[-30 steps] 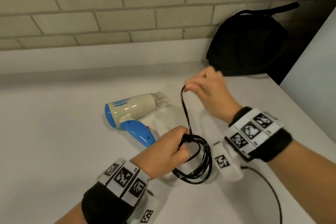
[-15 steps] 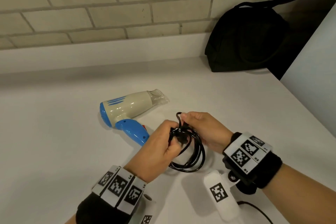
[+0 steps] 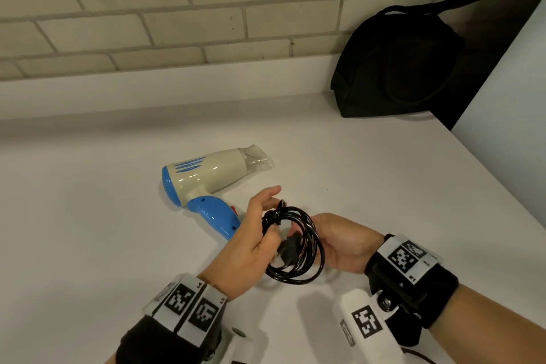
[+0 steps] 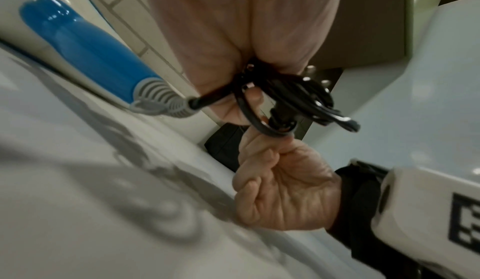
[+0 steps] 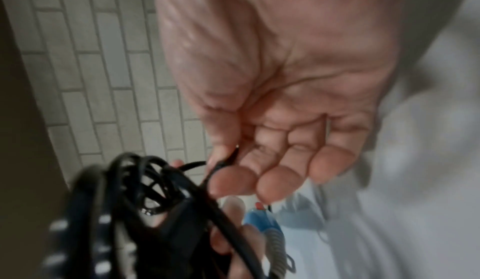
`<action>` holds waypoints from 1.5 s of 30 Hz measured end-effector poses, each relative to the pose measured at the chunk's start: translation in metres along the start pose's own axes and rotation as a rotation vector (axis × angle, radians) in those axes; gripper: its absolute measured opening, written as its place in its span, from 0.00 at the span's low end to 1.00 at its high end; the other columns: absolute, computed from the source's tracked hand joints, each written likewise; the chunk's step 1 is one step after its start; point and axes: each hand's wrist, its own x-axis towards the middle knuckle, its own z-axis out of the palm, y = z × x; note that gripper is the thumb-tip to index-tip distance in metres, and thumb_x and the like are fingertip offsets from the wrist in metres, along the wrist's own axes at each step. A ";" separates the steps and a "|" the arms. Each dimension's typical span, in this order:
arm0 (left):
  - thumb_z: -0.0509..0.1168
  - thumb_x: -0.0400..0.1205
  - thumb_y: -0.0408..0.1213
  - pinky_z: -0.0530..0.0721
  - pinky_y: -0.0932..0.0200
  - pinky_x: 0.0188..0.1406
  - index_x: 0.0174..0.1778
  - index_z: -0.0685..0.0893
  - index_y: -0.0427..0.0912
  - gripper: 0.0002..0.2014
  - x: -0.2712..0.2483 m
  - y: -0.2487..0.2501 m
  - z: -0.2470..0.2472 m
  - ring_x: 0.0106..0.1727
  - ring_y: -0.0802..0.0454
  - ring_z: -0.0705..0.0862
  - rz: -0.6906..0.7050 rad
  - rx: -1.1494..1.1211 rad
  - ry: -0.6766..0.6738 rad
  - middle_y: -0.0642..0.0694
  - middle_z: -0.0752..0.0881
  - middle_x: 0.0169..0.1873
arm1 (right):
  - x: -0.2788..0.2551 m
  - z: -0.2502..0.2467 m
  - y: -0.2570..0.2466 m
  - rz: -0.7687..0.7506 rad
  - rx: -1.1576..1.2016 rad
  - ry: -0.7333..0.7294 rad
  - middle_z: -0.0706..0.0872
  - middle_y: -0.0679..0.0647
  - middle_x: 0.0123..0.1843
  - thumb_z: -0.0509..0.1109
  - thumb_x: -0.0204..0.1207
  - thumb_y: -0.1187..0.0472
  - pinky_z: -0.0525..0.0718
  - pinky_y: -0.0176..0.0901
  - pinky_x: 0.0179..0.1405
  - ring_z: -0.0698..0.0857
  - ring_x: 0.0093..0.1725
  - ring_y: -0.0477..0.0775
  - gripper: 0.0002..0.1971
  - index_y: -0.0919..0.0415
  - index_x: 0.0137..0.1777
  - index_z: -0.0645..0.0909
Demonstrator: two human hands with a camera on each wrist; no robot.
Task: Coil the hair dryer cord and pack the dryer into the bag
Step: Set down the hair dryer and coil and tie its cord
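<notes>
A cream and blue hair dryer (image 3: 206, 177) lies on the white counter, nozzle pointing right, its blue handle (image 4: 85, 57) towards me. Its black cord (image 3: 298, 245) is wound into a small coil just right of the handle. My left hand (image 3: 254, 233) grips the coil at its bound top, index finger stretched out. My right hand (image 3: 339, 242) holds the coil's right side, pinching a strand of cord (image 5: 221, 164) between thumb and fingers. The black plug (image 3: 291, 248) sits inside the loops. The black bag (image 3: 404, 62) stands at the back right corner.
A brick wall with a white ledge (image 3: 147, 91) runs along the back. A white panel (image 3: 508, 115) rises on the right beside the bag. The counter surface (image 3: 88, 245) spreads to the left of the dryer.
My right hand came down from holding a cord loop high and now sits against the coil. The last length of cord has joined the coil, and the plug now shows within it.
</notes>
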 end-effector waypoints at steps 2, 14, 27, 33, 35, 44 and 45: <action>0.49 0.83 0.29 0.80 0.73 0.45 0.60 0.62 0.66 0.22 0.001 0.006 0.000 0.44 0.67 0.80 0.017 -0.041 -0.055 0.58 0.76 0.55 | -0.002 0.005 0.004 0.017 0.016 -0.050 0.90 0.50 0.32 0.57 0.80 0.61 0.84 0.33 0.35 0.88 0.34 0.44 0.13 0.66 0.44 0.81; 0.52 0.82 0.32 0.83 0.56 0.42 0.49 0.69 0.63 0.16 0.005 0.004 0.003 0.36 0.48 0.83 -0.041 0.121 0.091 0.40 0.86 0.39 | -0.011 0.007 0.002 -0.053 -0.547 0.145 0.83 0.47 0.26 0.57 0.81 0.62 0.78 0.35 0.33 0.78 0.28 0.45 0.17 0.61 0.33 0.80; 0.51 0.78 0.37 0.76 0.56 0.47 0.60 0.72 0.45 0.15 0.007 0.010 0.007 0.47 0.50 0.74 0.195 0.439 0.237 0.61 0.73 0.39 | -0.041 0.029 0.004 -0.335 -0.186 0.248 0.88 0.49 0.38 0.76 0.63 0.70 0.85 0.37 0.43 0.86 0.39 0.47 0.16 0.57 0.49 0.80; 0.53 0.82 0.32 0.83 0.58 0.43 0.49 0.70 0.58 0.13 0.006 0.009 0.005 0.40 0.53 0.83 0.042 0.161 0.184 0.54 0.80 0.36 | -0.035 0.027 0.015 -0.410 0.015 0.228 0.91 0.54 0.35 0.76 0.62 0.67 0.84 0.34 0.38 0.89 0.37 0.50 0.13 0.59 0.46 0.81; 0.54 0.81 0.30 0.83 0.68 0.40 0.46 0.71 0.59 0.14 0.006 0.007 0.005 0.39 0.60 0.83 -0.001 0.059 0.185 0.53 0.81 0.37 | -0.034 0.025 0.016 -0.443 0.007 0.221 0.91 0.53 0.33 0.73 0.63 0.68 0.84 0.33 0.40 0.89 0.38 0.49 0.13 0.59 0.47 0.80; 0.55 0.76 0.20 0.80 0.75 0.28 0.44 0.77 0.48 0.16 0.010 0.005 0.006 0.28 0.66 0.83 -0.139 -0.206 0.244 0.50 0.83 0.37 | -0.029 0.031 0.011 -0.481 -0.291 0.327 0.87 0.50 0.40 0.66 0.72 0.72 0.81 0.30 0.43 0.84 0.39 0.41 0.10 0.59 0.49 0.78; 0.55 0.76 0.20 0.80 0.75 0.28 0.45 0.77 0.47 0.16 0.010 0.005 0.006 0.27 0.67 0.83 -0.139 -0.195 0.240 0.50 0.83 0.35 | -0.028 0.032 0.011 -0.486 -0.353 0.376 0.87 0.52 0.41 0.66 0.73 0.71 0.83 0.35 0.44 0.85 0.39 0.43 0.10 0.57 0.48 0.78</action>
